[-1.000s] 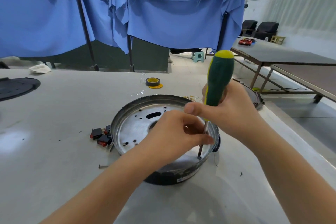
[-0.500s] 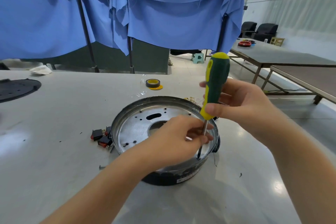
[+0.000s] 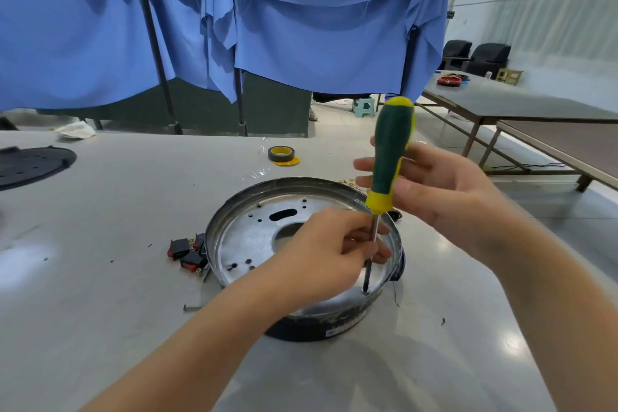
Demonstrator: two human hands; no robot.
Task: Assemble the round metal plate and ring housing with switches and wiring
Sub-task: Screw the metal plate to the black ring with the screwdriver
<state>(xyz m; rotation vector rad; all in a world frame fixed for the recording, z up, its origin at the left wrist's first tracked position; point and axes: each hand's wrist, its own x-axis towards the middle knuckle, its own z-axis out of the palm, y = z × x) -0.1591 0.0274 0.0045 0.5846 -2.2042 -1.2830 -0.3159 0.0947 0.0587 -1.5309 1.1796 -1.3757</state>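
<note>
The dark ring housing (image 3: 311,328) stands on the grey table (image 3: 100,311) with the round metal plate (image 3: 250,237) seated inside it. A green and yellow screwdriver (image 3: 389,157) stands nearly upright, its tip in a hole at the plate's near right edge. My left hand (image 3: 327,254) reaches over the plate and pinches the steel shaft. My right hand (image 3: 441,191) holds the handle between the thumb at the yellow collar and the stretched fingers behind it. Black and red rocker switches (image 3: 187,251) lie against the housing's left side.
A roll of tape (image 3: 281,154) lies behind the housing. A black round plate (image 3: 30,165) sits at the far left edge. A loose screw (image 3: 192,308) lies left of my forearm. Small brass parts (image 3: 347,181) lie by the far rim. Other tables (image 3: 535,110) stand to the right.
My right hand has gone from a full wrap round the handle to a loose thumb-and-finger hold with the fingers stretched. The tip stays in the same hole, and my left hand still pinches the shaft.
</note>
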